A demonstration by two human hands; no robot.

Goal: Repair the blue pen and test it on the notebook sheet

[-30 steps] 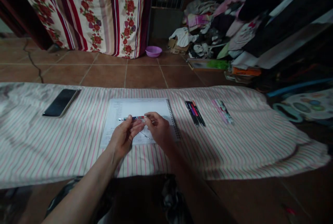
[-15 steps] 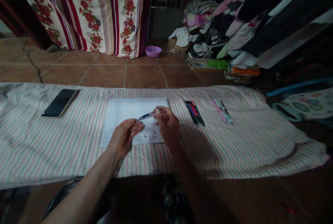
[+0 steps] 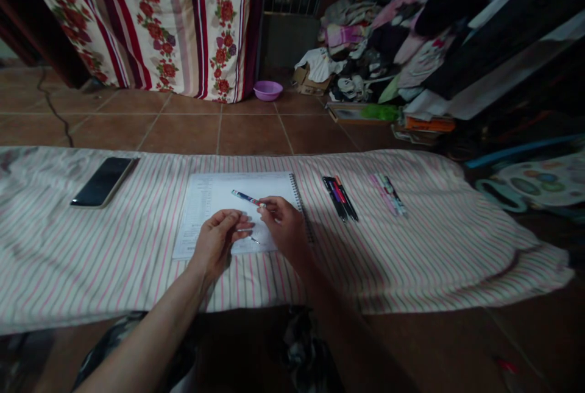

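My right hand [image 3: 286,222] pinches one end of a dark, patterned pen [image 3: 247,198], whose other end points up and left above the spiral notebook [image 3: 196,183]. My left hand [image 3: 219,234] is apart from the pen, over the notebook's lower part. Its thumb and index finger are pressed together, and I cannot make out whether something small is between them. The other fingers stretch to the right. On the page below the hands lies a thin piece with a silvery end [image 3: 255,240], partly hidden by my left fingers.
A phone [image 3: 104,181] lies at the left on the striped cloth [image 3: 150,228]. Several dark pens [image 3: 340,199] lie right of the notebook, with pastel pens [image 3: 388,195] farther right. Beyond are a purple basin [image 3: 267,90], a floral curtain [image 3: 183,27] and piled clothes [image 3: 375,33].
The pen has come away from my left fingertips and swung so its free end points up and left. My right hand has shifted slightly left and down; the left hand has barely moved.
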